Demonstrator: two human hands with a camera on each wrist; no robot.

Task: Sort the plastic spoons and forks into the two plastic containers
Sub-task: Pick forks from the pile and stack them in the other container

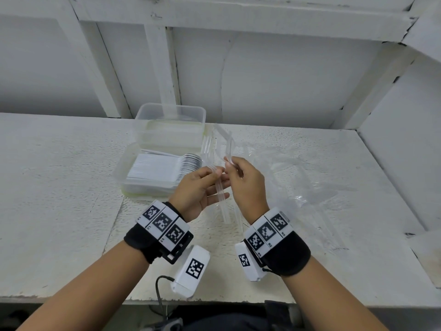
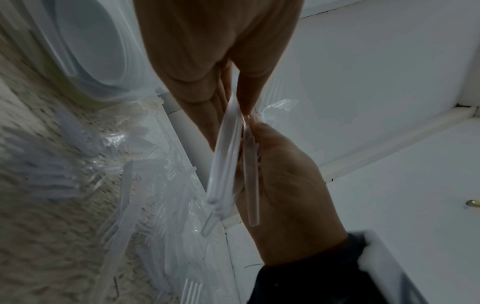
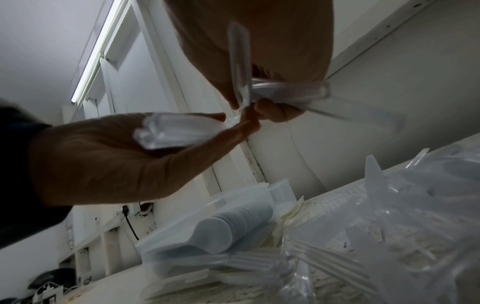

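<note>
Above the table's middle, my left hand (image 1: 218, 179) holds a bundle of clear plastic utensils (image 1: 222, 201) across its fingers, the thumb pressing on top. My right hand (image 1: 230, 163) pinches a few more clear utensils (image 1: 228, 144), which point up and away, right beside the left fingertips. From the left wrist the bundle (image 2: 224, 164) runs between both hands. In the right wrist view the bundle's handle ends (image 3: 166, 131) lie in the left palm. The near container (image 1: 124, 187) holds a packed row of white spoons (image 1: 164, 168). Behind it stands a second clear container (image 1: 170, 111). Whether the held pieces are forks or spoons is unclear.
A crumpled clear plastic bag (image 1: 298, 185) with loose clear forks (image 3: 335, 265) lies on the table to the right of the hands. A white wall with beams rises just behind the containers. The table's front edge (image 1: 71, 297) is near my body.
</note>
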